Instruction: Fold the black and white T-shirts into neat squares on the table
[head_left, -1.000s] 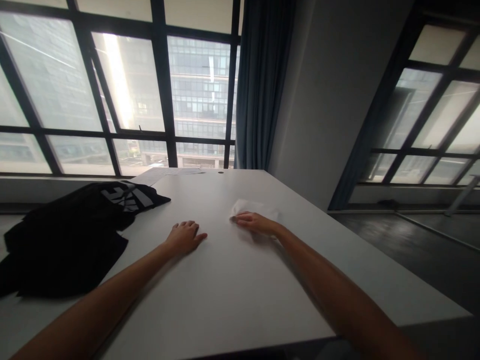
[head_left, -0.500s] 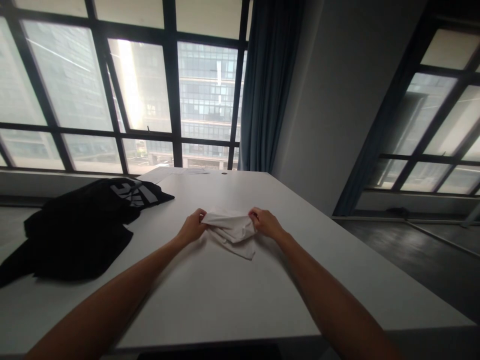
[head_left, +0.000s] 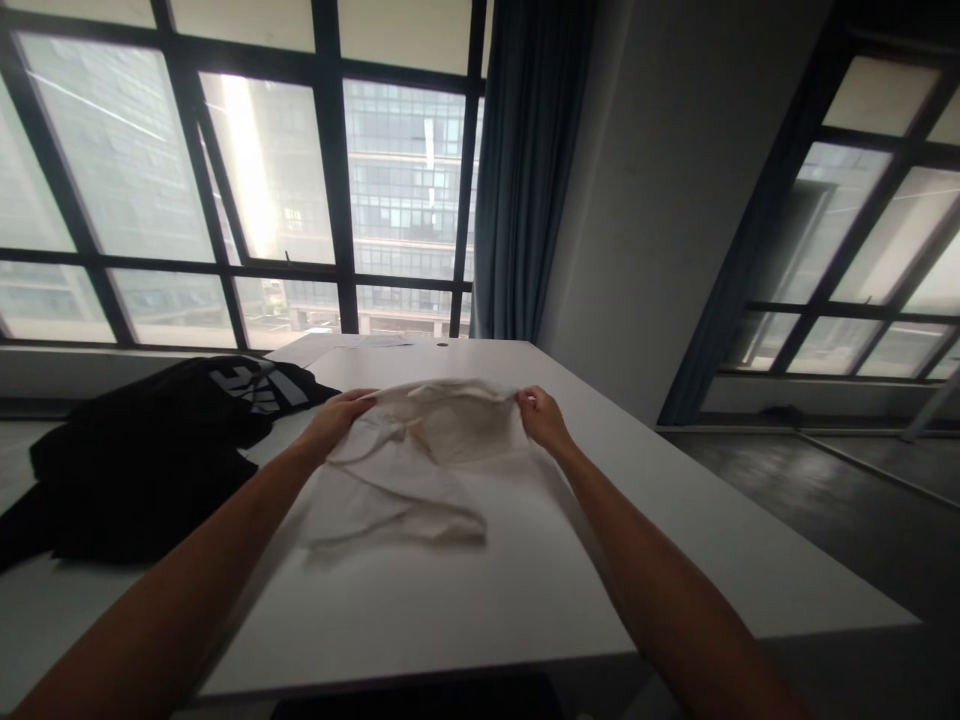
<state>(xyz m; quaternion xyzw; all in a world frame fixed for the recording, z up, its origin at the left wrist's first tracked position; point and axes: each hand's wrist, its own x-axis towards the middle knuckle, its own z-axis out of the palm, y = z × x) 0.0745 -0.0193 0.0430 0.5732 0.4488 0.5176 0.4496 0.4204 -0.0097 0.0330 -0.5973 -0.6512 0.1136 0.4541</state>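
Observation:
A thin off-white cloth point(head_left: 409, 480) stretches between both hands, its far edge pulled wide just above the tabletop. The near part hangs down in loose folds toward the white table point(head_left: 540, 600), slightly blurred by motion. At the cloth's far left corner, my left hand point(head_left: 343, 415) is closed on the edge. My right hand point(head_left: 541, 418) pinches the far right corner between thumb and fingers. Whether the cloth is a garment or a bag I cannot tell.
A black garment point(head_left: 142, 460) with a grey print lies heaped on the table's left side, close to my left forearm. Papers point(head_left: 330, 342) rest at the far edge, near a small dark round spot point(head_left: 442, 345). Beyond stand windows and a blue curtain point(head_left: 517, 180).
The cloth, bunched and small half a second ago, is now spread much wider. My hands have moved apart and slightly farther away, the left one mostly to the left.

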